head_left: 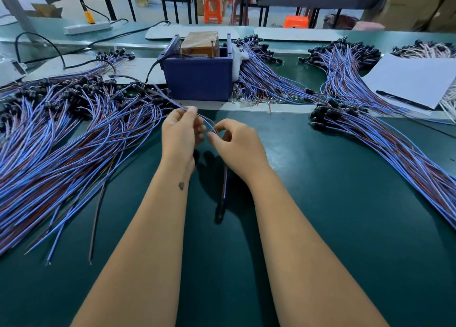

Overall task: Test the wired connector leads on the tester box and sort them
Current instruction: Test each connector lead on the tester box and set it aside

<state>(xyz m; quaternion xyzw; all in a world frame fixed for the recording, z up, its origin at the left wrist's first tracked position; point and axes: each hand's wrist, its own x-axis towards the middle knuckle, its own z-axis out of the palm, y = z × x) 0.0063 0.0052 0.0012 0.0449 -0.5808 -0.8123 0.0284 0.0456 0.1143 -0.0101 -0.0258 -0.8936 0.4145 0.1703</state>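
Both forearms reach forward over the dark green tabletop (345, 203). A dark lead (223, 193) hangs down between the wrists, under the right hand (238, 145). That hand's fingers are curled, pinching a thin blue lead (207, 122). The left hand (181, 133) pinches the same lead a little farther away. A big heap of leads (74, 134) lies at the left edge, another bundle (394, 149) toward the right edge. Beyond the hands, the blue tester box (198, 80) stands near the far edge.

Lead piles (61, 139) flanking — tester box (198, 78) ahead
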